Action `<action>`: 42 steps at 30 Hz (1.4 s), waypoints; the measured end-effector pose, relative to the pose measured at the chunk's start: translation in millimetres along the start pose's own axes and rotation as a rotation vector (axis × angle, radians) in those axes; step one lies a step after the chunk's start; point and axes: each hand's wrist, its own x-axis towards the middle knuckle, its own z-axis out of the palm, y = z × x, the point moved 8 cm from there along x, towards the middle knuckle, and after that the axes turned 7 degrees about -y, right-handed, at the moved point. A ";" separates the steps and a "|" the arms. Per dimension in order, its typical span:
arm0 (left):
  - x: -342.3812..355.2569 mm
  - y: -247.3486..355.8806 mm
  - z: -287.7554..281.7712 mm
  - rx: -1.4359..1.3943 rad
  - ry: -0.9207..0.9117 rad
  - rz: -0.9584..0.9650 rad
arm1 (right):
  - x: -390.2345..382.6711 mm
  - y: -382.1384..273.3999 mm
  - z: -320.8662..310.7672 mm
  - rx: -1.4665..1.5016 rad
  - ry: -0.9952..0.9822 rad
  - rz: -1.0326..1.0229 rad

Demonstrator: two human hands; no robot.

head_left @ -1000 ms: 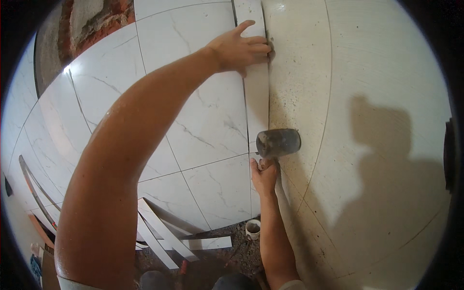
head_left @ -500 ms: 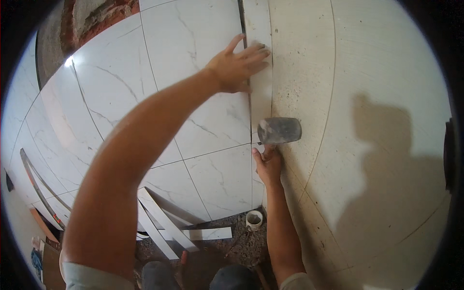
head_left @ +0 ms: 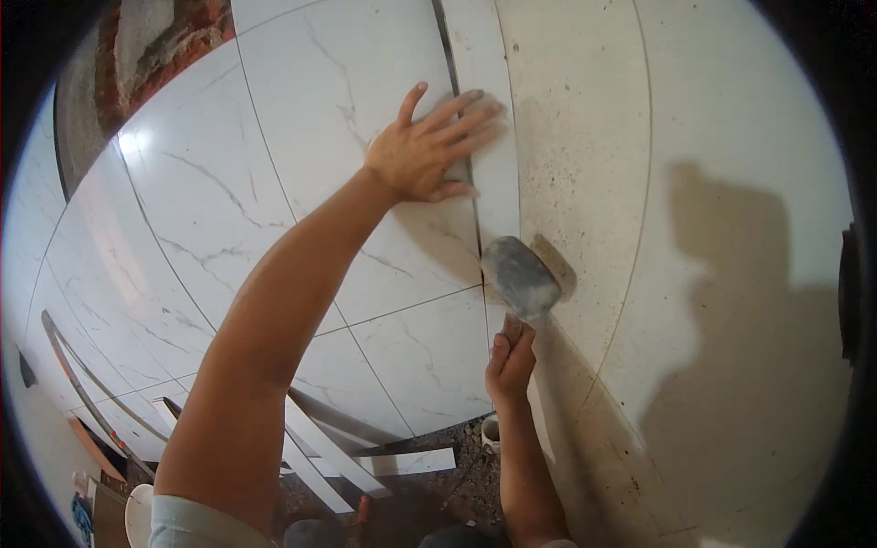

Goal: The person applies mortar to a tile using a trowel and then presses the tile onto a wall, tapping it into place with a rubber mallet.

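My left hand [head_left: 434,146] lies with fingers spread across a dark joint, its palm by a large white marble-look tile [head_left: 320,119] and its fingertips over a narrow white tile strip [head_left: 482,73]. In my right hand [head_left: 512,365] is a rubber mallet [head_left: 521,276], gripped by its handle below the dark grey head. The head is tilted and slightly blurred, near the lower part of the strip. Whether it touches the strip I cannot tell.
To the right stands a cream wall [head_left: 585,137] with specks and my shadow. Below lie loose white tile strips [head_left: 333,447], a small round container [head_left: 491,431] and dark rubble. A long curved-looking bar [head_left: 82,384] leans at the left. Bare brick [head_left: 174,55] shows at upper left.
The mallet head has tilted and dropped slightly, and my right hand has moved down with it. My left hand stays spread over the joint, shifted slightly left and down as the view moved.
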 end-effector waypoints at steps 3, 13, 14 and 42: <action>-2.4 -1.7 1.2 0.006 0.039 0.007 | 0.7 25.0 25.4 0.093 -0.046 0.179; -2.8 -1.4 6.4 -0.030 0.055 0.026 | 8.4 30.6 27.7 0.000 0.043 0.043; -3.5 -1.5 6.2 -0.027 0.049 0.024 | 10.6 30.8 26.8 0.015 -0.020 0.116; -4.1 -0.8 3.9 -0.056 0.067 0.048 | 43.4 -14.6 10.3 -0.068 0.038 0.040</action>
